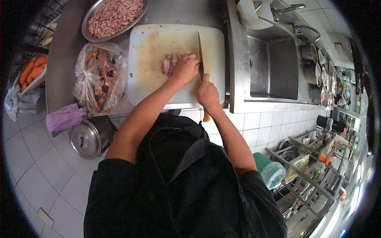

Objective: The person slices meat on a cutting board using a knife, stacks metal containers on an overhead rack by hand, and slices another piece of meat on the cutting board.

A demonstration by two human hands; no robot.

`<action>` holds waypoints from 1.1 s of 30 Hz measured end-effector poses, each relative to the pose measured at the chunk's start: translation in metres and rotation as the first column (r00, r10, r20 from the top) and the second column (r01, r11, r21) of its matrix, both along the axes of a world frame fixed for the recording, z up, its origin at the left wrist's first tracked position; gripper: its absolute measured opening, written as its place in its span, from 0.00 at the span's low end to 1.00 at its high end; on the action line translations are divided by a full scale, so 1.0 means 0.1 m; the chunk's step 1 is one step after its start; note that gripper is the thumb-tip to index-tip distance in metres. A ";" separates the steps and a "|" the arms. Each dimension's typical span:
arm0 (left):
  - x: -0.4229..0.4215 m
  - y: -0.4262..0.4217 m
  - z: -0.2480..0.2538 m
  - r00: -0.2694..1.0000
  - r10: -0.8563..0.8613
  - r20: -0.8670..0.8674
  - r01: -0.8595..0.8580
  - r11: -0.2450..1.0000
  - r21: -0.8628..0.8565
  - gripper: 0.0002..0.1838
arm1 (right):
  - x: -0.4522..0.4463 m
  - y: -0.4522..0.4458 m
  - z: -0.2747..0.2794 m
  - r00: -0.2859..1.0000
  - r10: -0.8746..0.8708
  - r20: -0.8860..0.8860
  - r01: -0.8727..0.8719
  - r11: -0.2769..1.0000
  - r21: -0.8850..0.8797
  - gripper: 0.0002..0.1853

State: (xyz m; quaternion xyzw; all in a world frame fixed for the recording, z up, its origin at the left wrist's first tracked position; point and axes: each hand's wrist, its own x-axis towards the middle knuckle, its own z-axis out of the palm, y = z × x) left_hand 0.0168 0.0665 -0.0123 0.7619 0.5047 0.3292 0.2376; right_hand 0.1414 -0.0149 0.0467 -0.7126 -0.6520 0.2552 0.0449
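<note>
A long kitchen knife (pixel 200 49) with a wooden handle is in my right hand (pixel 207 93), fingers wrapped round it. Its blade points away from me, toward the far side of the white cutting board (pixel 151 87). My left hand (pixel 186 68) has its fingers curled on the cooked meat (pixel 169 63), just left of the blade. Part of that meat lies under the hand and is hidden. Cut pieces of it show on the hand's left side.
Left of the board sits a clear plastic bag of meat (pixel 99 79); beyond it, a metal tray of chopped meat (pixel 115 18). A purple cloth (pixel 65 118) hangs at the counter's corner above a lidded pot (pixel 85 139). A steel sink (pixel 274 63) is on the right.
</note>
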 end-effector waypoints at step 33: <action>-0.66 -0.44 0.35 0.883 -0.177 -0.435 0.242 0.965 0.098 0.19 | 0.28 -0.48 -0.03 0.995 0.039 -0.090 -0.035 0.998 0.046 0.11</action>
